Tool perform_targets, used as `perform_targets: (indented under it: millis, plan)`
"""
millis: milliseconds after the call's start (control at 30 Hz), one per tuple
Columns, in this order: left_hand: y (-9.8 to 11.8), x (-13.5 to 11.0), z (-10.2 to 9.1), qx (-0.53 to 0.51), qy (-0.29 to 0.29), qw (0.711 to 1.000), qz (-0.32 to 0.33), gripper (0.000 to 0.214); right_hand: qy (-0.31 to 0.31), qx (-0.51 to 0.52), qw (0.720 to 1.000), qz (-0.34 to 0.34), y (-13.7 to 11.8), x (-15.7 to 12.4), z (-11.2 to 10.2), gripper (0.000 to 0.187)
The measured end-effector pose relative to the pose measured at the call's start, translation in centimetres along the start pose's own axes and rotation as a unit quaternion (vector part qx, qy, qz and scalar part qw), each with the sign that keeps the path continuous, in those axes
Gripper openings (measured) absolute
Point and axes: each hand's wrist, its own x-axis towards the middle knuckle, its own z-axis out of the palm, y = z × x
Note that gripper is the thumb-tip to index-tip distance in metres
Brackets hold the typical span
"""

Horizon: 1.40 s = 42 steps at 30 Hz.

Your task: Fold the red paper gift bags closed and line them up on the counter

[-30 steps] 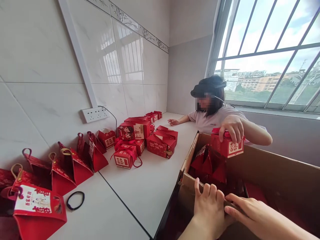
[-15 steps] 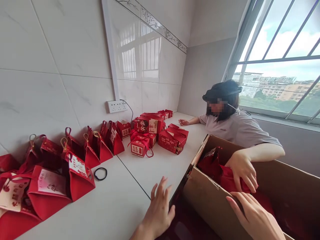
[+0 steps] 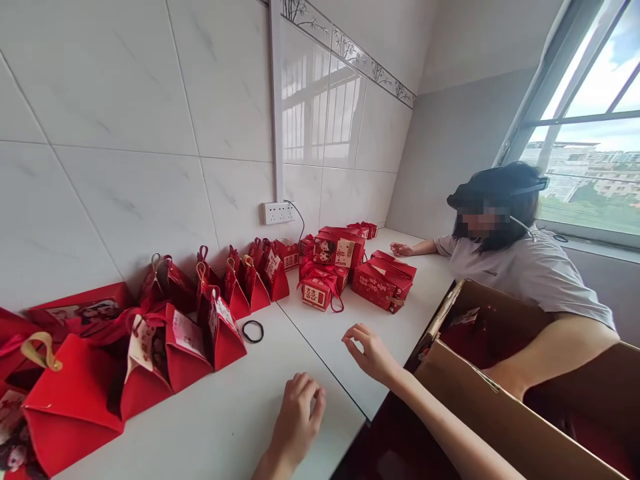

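Note:
My left hand (image 3: 296, 420) rests on the white counter (image 3: 240, 413) near its front edge, fingers curled under, nothing visible in it. My right hand (image 3: 373, 353) hovers above the counter with fingers loosely bent and apart, holding nothing. It is left of the open cardboard box (image 3: 480, 407). A black hair tie (image 3: 253, 331) lies on the counter ahead of my hands. Red triangular gift bags (image 3: 220, 330) stand in a row along the tiled wall. Red gift boxes (image 3: 383, 283) are piled farther back.
Another person in a grey shirt (image 3: 530, 273) leans over the counter's far end, one arm reaching down into the cardboard box, the other hand (image 3: 400, 250) flat on the counter. A white socket strip (image 3: 278, 213) hangs on the wall. A barred window (image 3: 590, 153) is at right.
The view has swung left. Both my hands left the box's edge and moved over the counter. The other person lowered a red box into the carton and now reaches deep inside.

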Motion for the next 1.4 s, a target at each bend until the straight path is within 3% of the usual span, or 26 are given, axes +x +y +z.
perform_targets:
  millis: [100, 200, 367, 467, 600, 733, 900, 1067, 1133, 1167, 1233, 1267, 1333, 1400]
  plan:
    - [0.1, -0.5, 0.3, -0.008, -0.014, 0.999, 0.034, 0.034, -0.006, -0.028, 0.999, 0.036, 0.6, 3.5, 2.6, 0.008]
    - [0.0, -0.8, 0.6, -0.017, -0.029, 0.998, 0.052, 0.031, 0.020, -0.079, 0.990, 0.112, 2.3, 6.6, 3.0, 0.012]
    - [-0.2, -0.8, 0.9, -0.030, -0.039, 0.998, 0.045, 0.031, 0.068, -0.186, 0.947, 0.252, 6.5, 9.5, -0.5, 0.030]
    - [-0.3, -0.7, 1.1, -0.040, -0.040, 0.998, 0.037, 0.031, 0.066, -0.244, 0.916, 0.313, 8.3, 9.7, -2.8, 0.036]
    - [-0.3, -0.6, 1.1, -0.059, -0.037, 0.997, 0.023, 0.032, 0.046, -0.298, 0.886, 0.351, 9.3, 8.9, -4.3, 0.029]
    - [-0.2, -0.5, 0.9, -0.073, -0.031, 0.997, 0.017, 0.033, 0.024, -0.313, 0.893, 0.322, 8.5, 7.9, -4.7, 0.025]
    - [0.0, -0.5, 0.5, -0.080, -0.003, 0.996, 0.023, 0.033, 0.017, -0.295, 0.924, 0.243, 5.5, 7.4, -6.6, 0.034]
    - [0.3, -0.5, 0.2, -0.111, 0.062, 0.992, 0.026, 0.021, -0.049, -0.263, 0.960, 0.080, -0.1, 7.4, -8.0, 0.035]
    - [0.0, -0.5, 0.0, -0.126, 0.109, 0.986, 0.012, 0.008, -0.081, -0.227, 0.970, -0.019, -2.8, 7.3, -7.6, 0.037]
    - [-0.3, -0.5, -0.2, -0.130, 0.136, 0.982, 0.000, 0.017, -0.086, -0.196, 0.973, -0.082, -4.0, 7.0, -7.3, 0.037]
    - [-1.1, -0.6, -0.7, -0.132, 0.185, 0.973, -0.028, 0.036, -0.058, -0.116, 0.973, -0.191, -5.9, 6.3, -6.7, 0.030]
    - [-1.5, -0.6, -0.9, -0.132, 0.201, 0.970, -0.043, 0.043, -0.020, -0.076, 0.974, -0.214, -6.4, 5.8, -6.3, 0.026]
    - [-2.3, -0.5, -1.4, -0.135, 0.216, 0.964, -0.073, 0.054, 0.084, -0.011, 0.982, -0.169, -6.4, 4.8, -5.5, 0.023]
    - [-2.8, -0.3, -1.7, -0.145, 0.212, 0.961, -0.101, 0.061, 0.154, 0.050, 0.985, -0.064, -5.2, 4.0, -4.1, 0.025]
